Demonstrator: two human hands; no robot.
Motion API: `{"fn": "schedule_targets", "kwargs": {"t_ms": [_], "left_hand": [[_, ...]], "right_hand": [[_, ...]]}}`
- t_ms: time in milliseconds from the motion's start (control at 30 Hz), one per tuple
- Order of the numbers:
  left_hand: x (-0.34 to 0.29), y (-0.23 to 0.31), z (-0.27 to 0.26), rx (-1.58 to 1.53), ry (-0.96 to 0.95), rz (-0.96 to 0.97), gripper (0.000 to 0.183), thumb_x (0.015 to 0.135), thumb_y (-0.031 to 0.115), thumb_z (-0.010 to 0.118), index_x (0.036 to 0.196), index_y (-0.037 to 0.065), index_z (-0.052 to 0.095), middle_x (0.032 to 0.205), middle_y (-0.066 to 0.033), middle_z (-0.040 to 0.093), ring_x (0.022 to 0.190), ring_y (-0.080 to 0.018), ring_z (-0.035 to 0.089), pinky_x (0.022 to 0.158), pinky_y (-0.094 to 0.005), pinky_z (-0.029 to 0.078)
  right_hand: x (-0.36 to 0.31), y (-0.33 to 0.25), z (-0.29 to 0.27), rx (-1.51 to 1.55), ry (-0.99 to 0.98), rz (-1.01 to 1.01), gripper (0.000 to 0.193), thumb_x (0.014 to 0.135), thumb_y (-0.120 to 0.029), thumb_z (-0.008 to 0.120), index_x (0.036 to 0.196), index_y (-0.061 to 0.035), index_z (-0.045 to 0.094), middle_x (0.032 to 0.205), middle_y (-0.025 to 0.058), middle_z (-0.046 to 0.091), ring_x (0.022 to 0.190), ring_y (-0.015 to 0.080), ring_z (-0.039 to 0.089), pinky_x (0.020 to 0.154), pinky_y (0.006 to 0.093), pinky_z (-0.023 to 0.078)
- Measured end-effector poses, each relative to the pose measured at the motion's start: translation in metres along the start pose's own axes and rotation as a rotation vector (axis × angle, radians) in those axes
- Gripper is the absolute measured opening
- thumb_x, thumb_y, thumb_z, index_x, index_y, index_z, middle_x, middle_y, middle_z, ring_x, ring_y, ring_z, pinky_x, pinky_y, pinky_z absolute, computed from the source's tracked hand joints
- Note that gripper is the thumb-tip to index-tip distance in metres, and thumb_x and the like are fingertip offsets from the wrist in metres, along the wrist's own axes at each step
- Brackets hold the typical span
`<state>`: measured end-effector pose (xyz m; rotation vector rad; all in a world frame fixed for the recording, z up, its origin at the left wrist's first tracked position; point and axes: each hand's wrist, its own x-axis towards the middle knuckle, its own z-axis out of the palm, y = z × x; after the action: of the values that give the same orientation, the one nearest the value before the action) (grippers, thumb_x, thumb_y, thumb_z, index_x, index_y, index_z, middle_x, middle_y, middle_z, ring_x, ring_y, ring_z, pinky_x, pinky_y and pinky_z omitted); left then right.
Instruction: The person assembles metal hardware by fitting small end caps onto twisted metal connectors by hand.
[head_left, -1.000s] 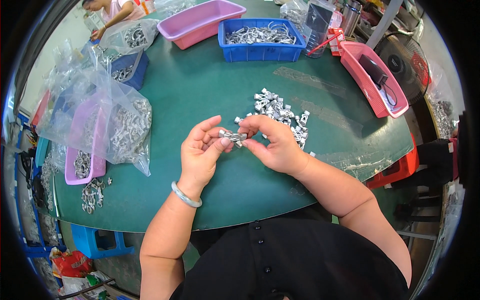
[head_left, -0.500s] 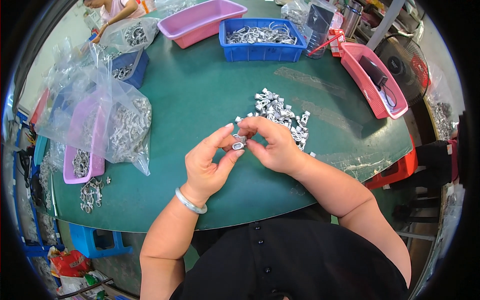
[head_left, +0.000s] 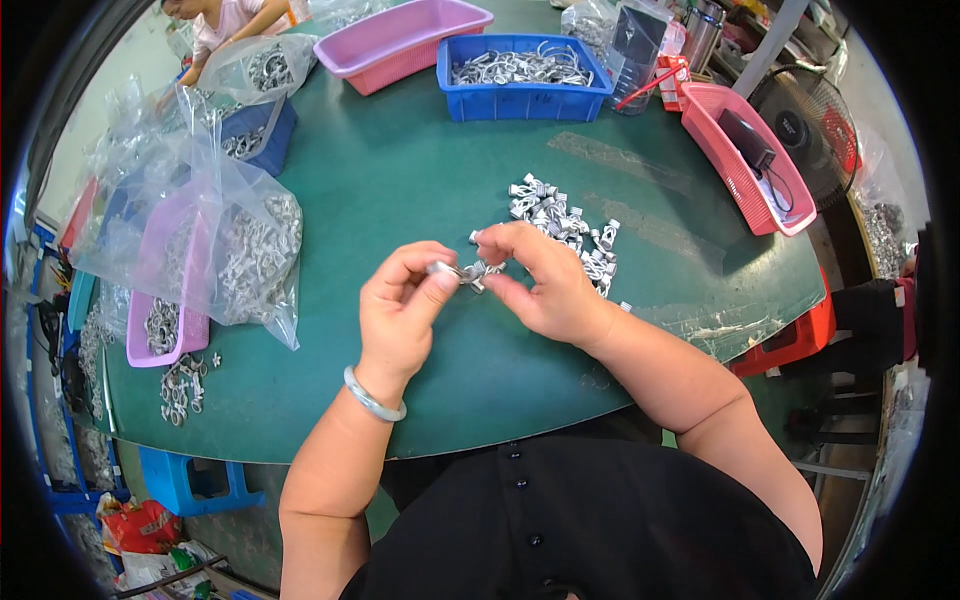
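Observation:
Above the green table, my left hand [head_left: 398, 310] pinches one end of a small silver-and-white looped part [head_left: 476, 271] between thumb and fingers. On its other side, my right hand [head_left: 545, 285] grips the same part with thumb and forefinger. Fingers partly cover it, so its exact kind cannot be made out. Just beyond my right hand lies a loose pile of similar looped parts [head_left: 575, 226], with grey ends and white loops. A pale bangle [head_left: 375, 397] circles my left wrist.
Clear plastic bags [head_left: 255, 255] and a pink-purple basket [head_left: 190, 335] of metal pieces crowd the left. At the back stand a blue tray [head_left: 525, 103] of metal rings and a pink basket [head_left: 400, 45]. A coral basket [head_left: 745, 185] is at right. A co-worker [head_left: 225, 25] sits far left.
My left hand has shifted slightly left, away from my right, and its fingers have curled in more. The pinched part is now stretched between both hands.

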<state>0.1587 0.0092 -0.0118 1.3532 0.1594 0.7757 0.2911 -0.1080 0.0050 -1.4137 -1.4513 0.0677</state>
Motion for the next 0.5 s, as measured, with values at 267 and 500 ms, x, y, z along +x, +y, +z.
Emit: {"fn": "schedule_targets", "kwargs": {"t_ms": [267, 500], "left_hand": [[0.014, 0.003, -0.017, -0.514, 0.277, -0.403, 0.016, 0.087, 0.012, 0.047, 0.101, 0.004, 0.05, 0.088, -0.0069, 0.057, 0.076, -0.0163, 0.056, 0.068, -0.0282, 0.046], [0.013, 0.002, -0.016, -0.318, 0.254, -0.492, 0.017, 0.084, 0.008, 0.052, 0.1, 0.003, 0.052, 0.075, -0.0014, 0.052, 0.057, -0.0073, 0.045, 0.05, -0.0208, 0.036]], "right_hand": [[-0.006, 0.019, 0.001, -0.43, -0.244, 0.016, 0.025, 0.072, -0.003, 0.057, 0.097, -0.0046, 0.059, 0.098, 0.0101, 0.053, 0.096, 0.0264, 0.047, 0.083, 0.0367, 0.036], [-0.008, 0.022, 0.008, -0.624, -0.308, -0.041, 0.02, 0.071, -0.006, 0.054, 0.089, -0.0073, 0.063, 0.098, 0.0081, 0.053, 0.098, 0.0251, 0.045, 0.085, 0.0374, 0.033]]}}
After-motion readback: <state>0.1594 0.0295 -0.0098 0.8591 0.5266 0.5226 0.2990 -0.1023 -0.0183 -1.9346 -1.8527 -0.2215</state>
